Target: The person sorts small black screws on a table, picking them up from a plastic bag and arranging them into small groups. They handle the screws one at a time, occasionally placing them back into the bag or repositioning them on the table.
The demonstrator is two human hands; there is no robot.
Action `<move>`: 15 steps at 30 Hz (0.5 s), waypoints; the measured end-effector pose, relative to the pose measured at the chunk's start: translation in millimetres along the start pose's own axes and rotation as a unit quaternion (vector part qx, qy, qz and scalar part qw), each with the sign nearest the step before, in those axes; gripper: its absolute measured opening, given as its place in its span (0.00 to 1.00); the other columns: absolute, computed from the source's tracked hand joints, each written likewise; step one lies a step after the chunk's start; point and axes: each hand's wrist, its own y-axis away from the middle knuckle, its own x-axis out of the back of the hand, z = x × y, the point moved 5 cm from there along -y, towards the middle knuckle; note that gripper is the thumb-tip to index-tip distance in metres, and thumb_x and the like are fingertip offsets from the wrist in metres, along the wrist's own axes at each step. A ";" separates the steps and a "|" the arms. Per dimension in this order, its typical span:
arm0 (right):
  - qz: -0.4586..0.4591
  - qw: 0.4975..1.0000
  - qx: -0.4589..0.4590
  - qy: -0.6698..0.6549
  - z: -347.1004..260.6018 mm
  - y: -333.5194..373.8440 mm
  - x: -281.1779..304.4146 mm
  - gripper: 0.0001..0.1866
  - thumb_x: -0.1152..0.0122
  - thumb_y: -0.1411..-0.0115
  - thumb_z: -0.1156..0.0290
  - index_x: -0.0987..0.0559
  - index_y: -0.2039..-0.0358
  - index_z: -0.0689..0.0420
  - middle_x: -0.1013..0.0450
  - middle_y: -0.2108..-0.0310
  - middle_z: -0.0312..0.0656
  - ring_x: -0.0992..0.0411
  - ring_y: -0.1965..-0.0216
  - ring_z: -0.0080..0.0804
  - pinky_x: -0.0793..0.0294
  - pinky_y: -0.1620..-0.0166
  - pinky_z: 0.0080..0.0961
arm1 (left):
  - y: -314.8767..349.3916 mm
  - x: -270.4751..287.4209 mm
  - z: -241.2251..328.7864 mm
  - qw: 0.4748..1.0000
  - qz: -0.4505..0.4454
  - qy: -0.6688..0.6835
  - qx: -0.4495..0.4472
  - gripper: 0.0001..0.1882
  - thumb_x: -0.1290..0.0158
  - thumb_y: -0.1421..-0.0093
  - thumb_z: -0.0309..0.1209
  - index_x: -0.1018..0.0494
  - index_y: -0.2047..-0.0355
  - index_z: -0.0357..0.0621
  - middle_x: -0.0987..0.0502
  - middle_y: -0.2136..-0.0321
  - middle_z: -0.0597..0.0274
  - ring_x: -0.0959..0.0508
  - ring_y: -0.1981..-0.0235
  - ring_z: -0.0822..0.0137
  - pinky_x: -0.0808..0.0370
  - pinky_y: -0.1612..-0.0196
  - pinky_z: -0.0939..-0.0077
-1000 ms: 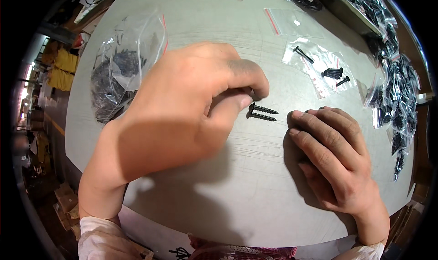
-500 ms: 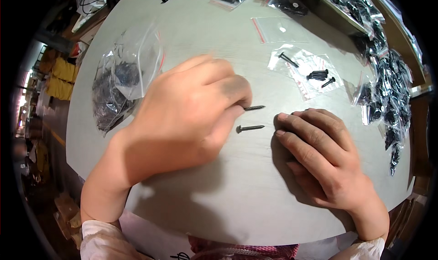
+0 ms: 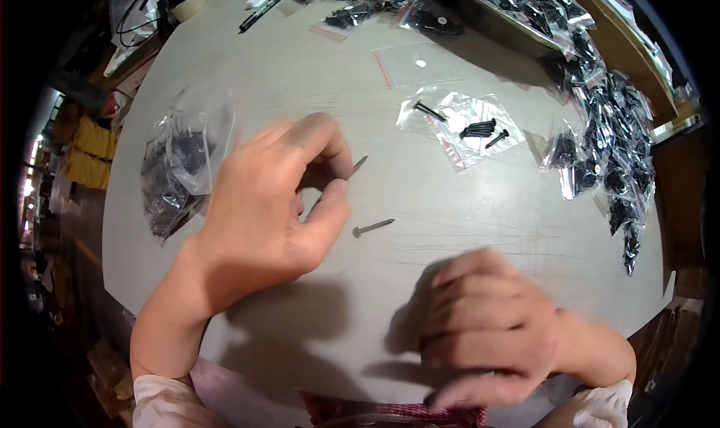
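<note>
My left hand [image 3: 274,195] is over the left-middle of the table, thumb and forefinger closed around a dark screw [image 3: 361,164] whose pointed end sticks out past the fingertips. A second screw [image 3: 373,228] lies on the table to the right of the thumb, its head toward my left hand. Near the front edge, my right hand [image 3: 491,327] is smeared by motion; its fingers are loosely bent with the thumb apart, and no object shows in it. Several black screws [image 3: 478,129] lie on small clear bags [image 3: 465,154] beyond, to the right.
A large clear bag of dark parts [image 3: 176,177] stands left of my left hand. A flat zip bag [image 3: 416,64] lies farther back. Filled small bags [image 3: 619,143] heap along the right side and around a tray [image 3: 510,23]. A black pen [image 3: 266,8] lies at the back left.
My left hand has drawn left, and the screw in it now tilts upward. My right hand has lifted off its resting place and come nearer the front edge. The whole view has shifted somewhat.
</note>
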 end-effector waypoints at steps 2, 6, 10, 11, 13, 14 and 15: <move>-0.023 0.994 0.005 -0.109 -2.1 3.1 -6.8 0.19 0.27 0.39 0.51 0.16 0.66 0.57 0.22 0.64 0.39 0.23 0.62 0.40 0.28 0.46 0.44 | 0.6 -3.5 -0.9 0.999 -0.012 0.012 0.042 0.05 0.44 0.44 0.20 0.27 0.67 0.37 0.27 0.72 0.64 0.30 0.77 0.74 0.30 0.71 0.79; 0.096 0.988 0.062 -0.100 2.4 13.9 -19.4 0.18 0.36 0.34 0.54 0.19 0.70 0.57 0.25 0.68 0.41 0.26 0.65 0.37 0.28 0.50 0.40 | -1.3 -5.6 -2.8 0.999 -0.004 0.011 0.035 0.06 0.43 0.45 0.21 0.27 0.67 0.41 0.24 0.73 0.62 0.24 0.74 0.69 0.32 0.74 0.75; 0.101 0.992 0.058 -0.050 -6.3 8.6 -13.9 0.15 0.32 0.39 0.58 0.21 0.71 0.57 0.26 0.69 0.40 0.26 0.66 0.37 0.26 0.53 0.37 | 2.5 -4.7 0.2 0.999 0.019 0.009 0.036 0.06 0.42 0.45 0.21 0.27 0.67 0.41 0.25 0.73 0.62 0.29 0.76 0.69 0.33 0.74 0.76; 0.062 0.996 0.025 -0.065 -5.1 9.9 -16.5 0.17 0.30 0.40 0.56 0.22 0.69 0.57 0.27 0.67 0.40 0.27 0.65 0.39 0.28 0.50 0.39 | 2.8 -7.0 -0.9 1.000 0.016 0.009 0.024 0.06 0.42 0.45 0.21 0.27 0.67 0.41 0.25 0.73 0.62 0.28 0.76 0.69 0.32 0.74 0.75; 0.019 0.996 -0.011 -0.085 -1.2 9.2 -18.3 0.20 0.26 0.41 0.53 0.23 0.68 0.56 0.28 0.65 0.40 0.29 0.64 0.40 0.30 0.47 0.40 | 4.1 -4.2 -2.0 1.000 0.016 -0.005 0.003 0.06 0.42 0.45 0.21 0.27 0.67 0.41 0.25 0.73 0.62 0.27 0.75 0.68 0.32 0.74 0.75; 0.017 0.996 -0.014 -0.089 2.6 7.2 -14.1 0.22 0.26 0.42 0.51 0.23 0.68 0.56 0.28 0.66 0.40 0.29 0.64 0.40 0.31 0.48 0.39 | 4.3 -2.8 -0.5 1.000 0.009 -0.006 0.003 0.06 0.42 0.45 0.21 0.27 0.67 0.41 0.25 0.72 0.62 0.27 0.74 0.66 0.32 0.74 0.75; 0.013 0.995 -0.017 -0.094 6.3 6.0 -9.4 0.23 0.25 0.43 0.49 0.24 0.68 0.56 0.29 0.67 0.39 0.29 0.64 0.40 0.31 0.48 0.39 | 3.4 -4.2 2.6 1.000 0.002 -0.008 0.003 0.06 0.42 0.45 0.21 0.27 0.67 0.40 0.24 0.72 0.61 0.26 0.74 0.65 0.31 0.73 0.74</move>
